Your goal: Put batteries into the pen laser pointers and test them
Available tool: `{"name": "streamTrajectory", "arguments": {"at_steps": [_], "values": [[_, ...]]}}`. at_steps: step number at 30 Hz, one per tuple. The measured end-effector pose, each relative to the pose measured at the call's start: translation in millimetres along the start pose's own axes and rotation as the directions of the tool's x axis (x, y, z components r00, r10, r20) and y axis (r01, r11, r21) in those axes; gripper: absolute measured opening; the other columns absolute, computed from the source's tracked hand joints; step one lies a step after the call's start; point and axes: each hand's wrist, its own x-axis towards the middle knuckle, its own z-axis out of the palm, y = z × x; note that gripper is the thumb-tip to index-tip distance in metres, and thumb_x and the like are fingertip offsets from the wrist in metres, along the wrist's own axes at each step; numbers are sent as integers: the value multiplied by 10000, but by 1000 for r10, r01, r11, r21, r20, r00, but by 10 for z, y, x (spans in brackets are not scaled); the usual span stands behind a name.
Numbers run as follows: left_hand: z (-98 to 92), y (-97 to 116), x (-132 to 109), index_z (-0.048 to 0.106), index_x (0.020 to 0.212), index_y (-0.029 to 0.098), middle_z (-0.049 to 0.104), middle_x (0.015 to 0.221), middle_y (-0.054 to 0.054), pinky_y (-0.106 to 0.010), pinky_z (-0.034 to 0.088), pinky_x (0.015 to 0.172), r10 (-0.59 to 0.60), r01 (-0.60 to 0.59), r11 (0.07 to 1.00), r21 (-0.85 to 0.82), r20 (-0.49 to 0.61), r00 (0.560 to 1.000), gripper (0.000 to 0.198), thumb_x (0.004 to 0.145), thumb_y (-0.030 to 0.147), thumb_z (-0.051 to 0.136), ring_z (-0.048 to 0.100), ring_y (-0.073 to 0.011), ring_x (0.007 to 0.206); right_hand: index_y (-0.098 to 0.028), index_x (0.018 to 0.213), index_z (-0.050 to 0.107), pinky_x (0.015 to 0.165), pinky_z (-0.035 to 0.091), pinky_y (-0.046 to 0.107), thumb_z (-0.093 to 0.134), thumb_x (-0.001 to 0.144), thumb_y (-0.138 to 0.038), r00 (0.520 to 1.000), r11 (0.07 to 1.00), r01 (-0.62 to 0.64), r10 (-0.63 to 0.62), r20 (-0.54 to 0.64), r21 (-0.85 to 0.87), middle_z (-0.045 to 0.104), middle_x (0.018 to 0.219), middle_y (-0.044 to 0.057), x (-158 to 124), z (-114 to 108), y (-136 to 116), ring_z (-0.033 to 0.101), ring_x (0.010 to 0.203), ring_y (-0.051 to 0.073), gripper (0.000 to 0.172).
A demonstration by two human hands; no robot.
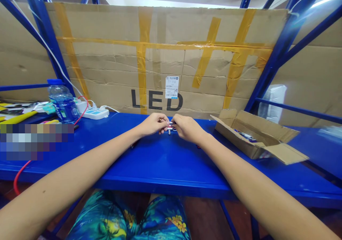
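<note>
Both my arms reach forward over the blue metal shelf (165,161). My left hand (153,123) and my right hand (187,128) meet at the middle, fingers pinched together on a small metal part (170,126) with a bit of red on it. The part is held between the two hands just above the shelf surface. Most of it is hidden by my fingers, so I cannot name it more closely.
An open cardboard box (256,136) with small parts lies to the right. A water bottle (62,102), a white power strip (93,112) with a red wire and some clutter sit at the left. A taped cardboard sheet (165,58) marked LED stands behind.
</note>
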Motion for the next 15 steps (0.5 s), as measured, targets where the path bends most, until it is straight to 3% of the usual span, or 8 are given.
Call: {"name": "streamTrajectory", "arguments": {"at_steps": [8,15], "values": [[-1,34,-21,571,799,143,624,629,-1,-212,452,510,94,-95,989,112,15,995,93,824,232,564,573,-101,541,-155,844,544,655,363,273,483,838,-90,997,983,-66,71,-21,174,646,837,99,8,-39,-45,557,750,196,90],[4,56,-56,578,812,156,648,668,0,-225,444,571,174,-185,949,256,64,983,96,840,244,551,584,-109,586,-147,762,569,595,313,245,541,852,-161,989,906,-139,147,9,400,629,721,46,17,-61,-33,488,636,133,95]]}}
